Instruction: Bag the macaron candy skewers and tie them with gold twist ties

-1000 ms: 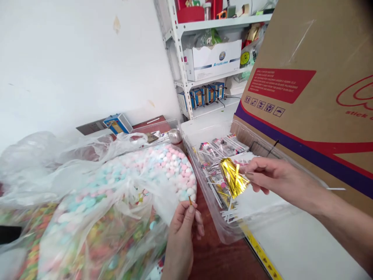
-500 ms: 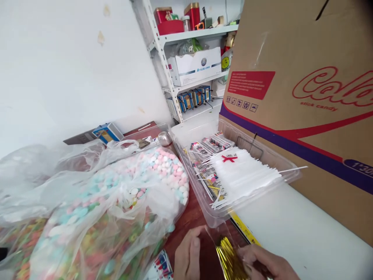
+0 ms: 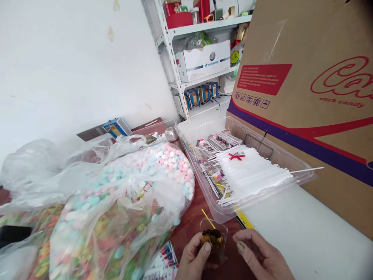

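My left hand grips a small clear plastic bag of gold twist ties, thumb on the near side. The bundle's dark gold ends point up, and a single gold tie pokes out above the rest. To the right of the bag, and not touching it, is my right hand, its thumb and bent fingers slightly apart with nothing visible between them. Printed packets lie on the red-brown table to the left of my left hand.
Large clear bags of pastel candies and orange-green candies fill the left. A clear plastic bin holds white sticks and small packs. A big cardboard carton stands at right, metal shelving behind.
The gold twist-tie bag has turned from lying lengthwise to end-on in my left hand, with one tie now protruding. My right hand has come off the bag. The view has shifted left.
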`<state>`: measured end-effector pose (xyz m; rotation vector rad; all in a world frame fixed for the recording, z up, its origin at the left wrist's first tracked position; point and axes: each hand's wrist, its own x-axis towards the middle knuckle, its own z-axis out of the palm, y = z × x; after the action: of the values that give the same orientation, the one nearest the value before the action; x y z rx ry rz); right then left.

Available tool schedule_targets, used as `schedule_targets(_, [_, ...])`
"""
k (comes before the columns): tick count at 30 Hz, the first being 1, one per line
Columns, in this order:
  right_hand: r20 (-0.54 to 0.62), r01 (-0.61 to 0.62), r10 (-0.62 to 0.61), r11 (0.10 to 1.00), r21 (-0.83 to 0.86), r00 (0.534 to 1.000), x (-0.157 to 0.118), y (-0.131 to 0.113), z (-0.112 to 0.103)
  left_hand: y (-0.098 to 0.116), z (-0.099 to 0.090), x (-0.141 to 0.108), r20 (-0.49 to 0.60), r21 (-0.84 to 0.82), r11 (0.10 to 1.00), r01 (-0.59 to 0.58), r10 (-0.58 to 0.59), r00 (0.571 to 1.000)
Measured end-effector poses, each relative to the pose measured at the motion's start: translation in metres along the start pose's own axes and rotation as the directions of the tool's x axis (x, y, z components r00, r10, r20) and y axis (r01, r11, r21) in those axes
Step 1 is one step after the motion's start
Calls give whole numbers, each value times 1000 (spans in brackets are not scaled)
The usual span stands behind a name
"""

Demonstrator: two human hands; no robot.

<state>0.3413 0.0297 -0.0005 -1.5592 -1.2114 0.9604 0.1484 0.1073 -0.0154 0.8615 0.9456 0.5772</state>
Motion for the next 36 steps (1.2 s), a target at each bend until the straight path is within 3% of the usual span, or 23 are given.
schedule_targets(3, [1, 19, -19, 998, -60, 1000, 5, 11, -8, -4, -5, 0, -18, -68, 998, -4, 3, 1000])
schedule_targets(7, [-79, 102, -133, 943, -317, 988, 9, 30, 7, 0, -12, -6, -144, -195, 980, -45, 17, 989])
schedule_targets(10, [-95, 211, -316, 798, -564, 944, 13, 34, 27, 10, -19, -16, -273, -263, 959, -102, 27, 962])
schedule_targets(12, [-97, 193, -369, 672, -715, 924, 18, 29, 39, 16, -25, -23, -325, -278, 951, -139, 43, 945])
schedule_targets(15, [-123, 59, -311, 517, -854, 942, 28, 15, 52, 18, -31, -34, -352, -294, 939, -177, 65, 934])
schedule_targets(17, [-143, 0, -266, 474, -881, 953, 34, 8, 59, 17, -33, -40, -344, -318, 930, -183, 66, 936])
schedule_targets(21, [-142, -5, -264, 461, -887, 954, 38, 3, 69, 13, -30, -46, -269, -303, 939, -160, 77, 960])
schedule_targets(28, [-43, 119, -307, 489, -864, 951, 36, 12, 82, 4, -41, -36, -97, -125, 980, -155, 143, 985])
schedule_targets(33, [-58, 205, -386, 604, -770, 921, 22, -1, 69, 2, -46, -34, -31, -44, 982, -184, 183, 983])
schedule_targets(36, [-124, 274, -423, 755, -595, 898, 2, -27, 53, 3, -47, -37, -15, 69, 980, -189, 190, 982])
